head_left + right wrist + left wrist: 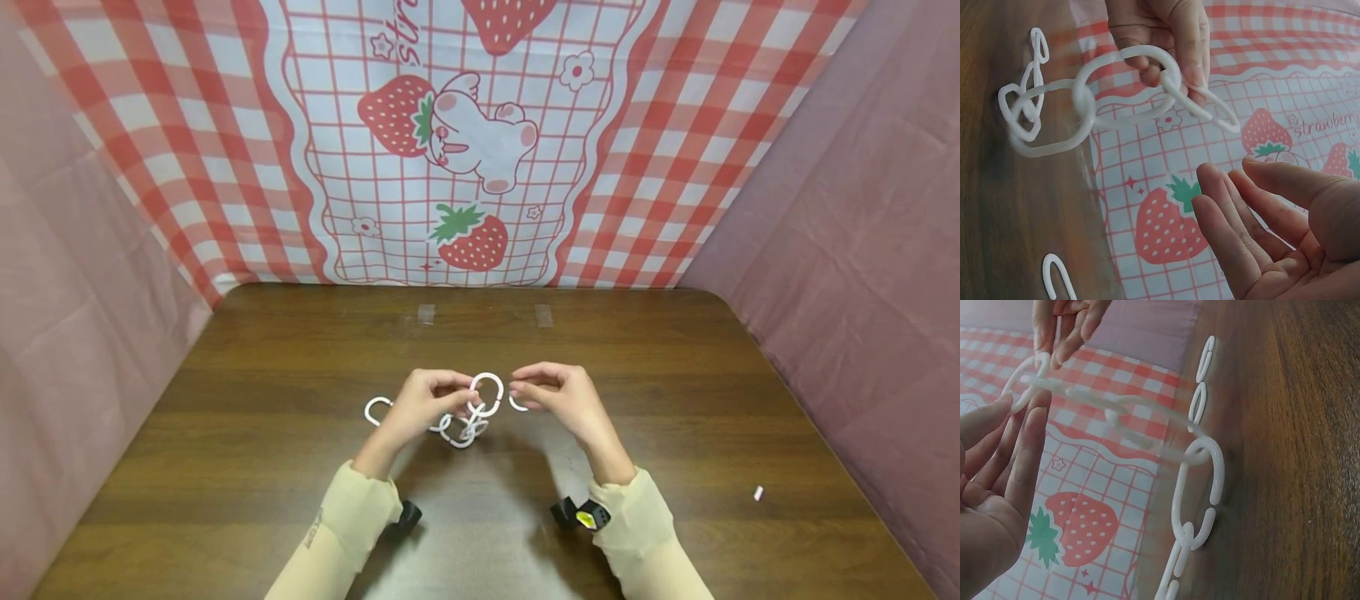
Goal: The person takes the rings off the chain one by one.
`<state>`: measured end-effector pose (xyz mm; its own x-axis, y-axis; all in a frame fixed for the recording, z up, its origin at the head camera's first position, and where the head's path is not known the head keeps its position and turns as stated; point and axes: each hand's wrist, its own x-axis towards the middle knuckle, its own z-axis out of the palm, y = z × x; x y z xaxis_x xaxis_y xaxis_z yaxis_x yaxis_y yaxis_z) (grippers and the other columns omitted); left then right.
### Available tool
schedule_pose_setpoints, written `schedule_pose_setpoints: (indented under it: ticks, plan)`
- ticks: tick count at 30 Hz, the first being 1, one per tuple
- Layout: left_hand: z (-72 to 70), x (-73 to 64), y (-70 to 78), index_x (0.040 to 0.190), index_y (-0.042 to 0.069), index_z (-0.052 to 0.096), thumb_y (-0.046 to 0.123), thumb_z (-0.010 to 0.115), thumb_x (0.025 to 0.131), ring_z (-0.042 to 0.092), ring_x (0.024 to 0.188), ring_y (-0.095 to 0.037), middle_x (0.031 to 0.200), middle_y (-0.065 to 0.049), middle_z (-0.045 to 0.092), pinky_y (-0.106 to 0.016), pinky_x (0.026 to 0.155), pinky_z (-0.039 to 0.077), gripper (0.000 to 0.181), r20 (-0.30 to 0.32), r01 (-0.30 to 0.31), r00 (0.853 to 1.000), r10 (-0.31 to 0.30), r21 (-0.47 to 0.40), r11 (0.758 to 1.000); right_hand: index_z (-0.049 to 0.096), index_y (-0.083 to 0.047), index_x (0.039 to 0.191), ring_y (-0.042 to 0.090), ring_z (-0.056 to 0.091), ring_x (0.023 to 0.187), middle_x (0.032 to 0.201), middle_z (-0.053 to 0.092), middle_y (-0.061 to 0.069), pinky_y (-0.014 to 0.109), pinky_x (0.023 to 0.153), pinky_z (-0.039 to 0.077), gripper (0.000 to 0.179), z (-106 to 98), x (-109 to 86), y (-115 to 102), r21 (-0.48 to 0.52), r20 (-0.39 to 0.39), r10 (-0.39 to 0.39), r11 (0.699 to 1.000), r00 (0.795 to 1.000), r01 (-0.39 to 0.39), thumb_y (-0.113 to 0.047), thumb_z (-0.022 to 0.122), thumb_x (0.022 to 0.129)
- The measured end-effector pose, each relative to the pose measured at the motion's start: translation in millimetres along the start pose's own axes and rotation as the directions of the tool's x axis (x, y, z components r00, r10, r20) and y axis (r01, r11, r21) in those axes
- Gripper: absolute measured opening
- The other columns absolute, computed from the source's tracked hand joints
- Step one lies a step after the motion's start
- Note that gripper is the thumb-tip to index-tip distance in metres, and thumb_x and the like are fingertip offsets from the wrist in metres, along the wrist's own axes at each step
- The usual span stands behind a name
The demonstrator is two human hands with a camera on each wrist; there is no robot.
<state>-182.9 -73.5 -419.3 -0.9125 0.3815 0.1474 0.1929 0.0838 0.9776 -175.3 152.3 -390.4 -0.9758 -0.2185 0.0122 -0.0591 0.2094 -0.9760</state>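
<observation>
My left hand [420, 407] pinches a white plastic chain link [501, 392] between thumb and fingers. More links hang from it, and the chain [1217, 462] runs down to the wooden table. Behind the left wrist, another white link [372, 403] shows on the table. My right hand [564, 396] is to the right of the held link, its thumb and fingers near each other. The right wrist view shows nothing between those fingers. A curved white link [518, 405] shows just below the right fingertips in the head view. Whether the fingertips touch it, I cannot tell.
A small white piece [758, 493] lies on the right side of the brown table [675, 400]. Two strips of clear tape [543, 315] are stuck near its back edge. A strawberry-patterned cloth [480, 242] hangs behind, with pink curtains [847, 208] at both sides.
</observation>
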Motion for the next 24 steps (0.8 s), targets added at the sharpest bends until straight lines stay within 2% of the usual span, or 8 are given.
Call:
schedule_pose_setpoints:
  ticks: [5, 8, 11, 15, 24]
  plan:
    - [1.9, 0.4, -2.1, 0.105, -0.019, 0.064, 0.001, 0.065, 0.089, 0.068, 0.067, -0.01, 0.088, -0.031, 0.07, -0.037, 0.067, 0.062, 0.025, 0.058, -0.026, 0.998, 0.024, 0.038, 0.999, 0.063, 0.016, 0.11, 0.001, 0.069, 0.078, 0.101, 0.068, 0.033, 0.037, 0.078, 0.061, 0.027, 1.2, -2.0, -2.4, -0.01, 0.01, -0.012, 1.0, 1.0, 0.012, 0.0, 0.066, 0.089]
    - [3.0, 0.4, -2.4, 0.103, -0.016, 0.066, 0.002, 0.066, 0.089, 0.069, 0.069, -0.018, 0.087, -0.03, 0.071, -0.041, 0.067, 0.062, 0.023, 0.079, -0.039, 0.996, 0.034, 0.062, 0.997, 0.063, 0.016, 0.109, 0.0, 0.068, 0.077, 0.103, 0.068, 0.033, 0.04, 0.079, 0.061, 0.027, 2.2, -2.8, -3.1, -0.021, 0.011, -0.016, 1.0, 1.0, 0.016, 0.0, 0.067, 0.088]
    - [3.7, 0.1, -2.3, 0.102, -0.014, 0.068, 0.003, 0.067, 0.089, 0.069, 0.069, -0.024, 0.087, -0.028, 0.071, -0.044, 0.067, 0.061, 0.022, 0.086, -0.045, 0.996, 0.037, 0.09, 0.995, 0.064, 0.016, 0.108, 0.0, 0.068, 0.077, 0.103, 0.068, 0.032, 0.041, 0.079, 0.061, 0.027, 3.4, -3.5, -3.6, -0.031, 0.014, -0.018, 0.999, 1.0, 0.018, -0.001, 0.068, 0.088]
    - [4.8, -0.4, -2.2, 0.101, -0.013, 0.069, 0.004, 0.068, 0.089, 0.069, 0.07, -0.026, 0.087, -0.027, 0.072, -0.046, 0.067, 0.061, 0.021, 0.092, -0.053, 0.995, 0.043, 0.112, 0.992, 0.066, 0.014, 0.106, 0.002, 0.068, 0.078, 0.102, 0.069, 0.031, 0.036, 0.077, 0.062, 0.025, 5.4, -4.3, -4.4, -0.053, 0.017, -0.026, 0.998, 1.0, 0.027, -0.001, 0.069, 0.087]
    - [7.1, -1.3, -0.6, 0.099, -0.012, 0.07, 0.004, 0.069, 0.087, 0.068, 0.073, -0.041, 0.086, -0.027, 0.071, -0.052, 0.068, 0.059, 0.02, 0.096, -0.046, 0.995, 0.036, 0.108, 0.993, 0.068, 0.012, 0.103, 0.001, 0.067, 0.075, 0.098, 0.071, 0.028, 0.026, 0.069, 0.062, 0.022, 9.1, -5.5, -5.9, -0.147, 0.025, -0.063, 0.987, 0.998, 0.066, -0.001, 0.07, 0.085]
